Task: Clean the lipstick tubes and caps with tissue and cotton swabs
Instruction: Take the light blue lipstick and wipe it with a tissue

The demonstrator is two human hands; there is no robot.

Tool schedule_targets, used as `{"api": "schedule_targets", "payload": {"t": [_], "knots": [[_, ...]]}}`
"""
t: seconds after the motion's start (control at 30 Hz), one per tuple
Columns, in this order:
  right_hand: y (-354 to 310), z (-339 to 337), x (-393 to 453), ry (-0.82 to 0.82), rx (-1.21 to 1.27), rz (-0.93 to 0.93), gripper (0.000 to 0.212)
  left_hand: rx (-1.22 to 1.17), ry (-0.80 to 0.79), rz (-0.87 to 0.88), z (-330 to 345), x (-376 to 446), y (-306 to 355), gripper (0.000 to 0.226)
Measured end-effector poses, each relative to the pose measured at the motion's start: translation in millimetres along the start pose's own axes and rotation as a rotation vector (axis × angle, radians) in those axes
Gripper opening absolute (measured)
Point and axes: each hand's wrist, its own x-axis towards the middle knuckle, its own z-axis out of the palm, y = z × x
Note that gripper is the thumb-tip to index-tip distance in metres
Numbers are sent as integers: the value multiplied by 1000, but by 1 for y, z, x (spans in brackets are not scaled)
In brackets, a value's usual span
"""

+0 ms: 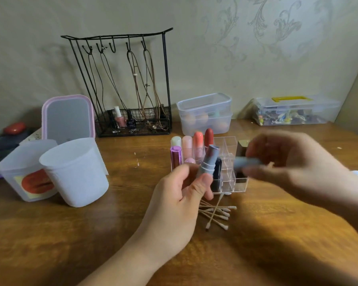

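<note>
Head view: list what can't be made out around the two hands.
- Right hand and grey-blue cap: motion-blurred, so its grip is unclear.
- Grey-blue lipstick tube: base hidden by left hand.
- Cotton swabs: partly behind the left hand.
- Clear organizer: right side covered by the right hand.

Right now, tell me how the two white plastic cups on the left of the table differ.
The nearer white cup is plain, while the cup behind it bears a yellowish label with an orange-red picture. The nearer cup's mouth looks round; the cup behind looks more squared. The nearer cup stands closer to the left hand and overlaps the cup behind in this view. Both are translucent white, open-topped, and tilted on the wooden table.
</note>
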Motion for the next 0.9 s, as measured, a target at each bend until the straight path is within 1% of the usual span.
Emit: {"api": "schedule_targets", "payload": {"t": [0.03, 0.07, 0.1, 0.17, 0.27, 0.4, 0.47, 0.53, 0.63, 0.7, 0.8, 0.87, 0.9], "knots": [[3, -2, 0, -79, -227, 47, 25, -31, 6, -14, 0, 0, 1, 28], [5, -3, 0, -138, -402, 92, 22, -64, 8, -39, 1, 1, 1, 27], [6, -2, -1, -179, -509, 133, 23, -94, 5, -69, 1, 1, 2, 27], [5, 5, -2, -215, -642, 199, 25, -131, -1, -114, 2, 2, 1, 25], [0, 19, -5, -193, -820, 234, 26, -153, 7, -149, 2, 2, 0, 20], [-5, 30, -8, -229, -938, 240, 26, -182, -8, -191, 2, 1, 9, 23], [-7, 32, -9, -240, -949, 237, 25, -222, -15, -240, 2, 1, 15, 25], [-12, 30, -11, -239, -961, 237, 28, -323, -13, -271, 2, 0, 17, 29], [-19, 25, -15, -181, -973, 201, 38, -499, -5, -296, 2, -1, 20, 33], [-23, 23, -15, -135, -934, 175, 40, -528, -18, -311, 1, -2, 20, 34], [-25, 26, -16, -120, -734, 146, 52, -528, -33, -314, 1, -2, 18, 30], [-23, 32, -19, -70, -478, 121, 60, -528, -29, -299, 0, -3, 15, 34], [-22, 36, -20, -27, -348, 92, 59, -519, -25, -291, 0, -3, 13, 36]]}}
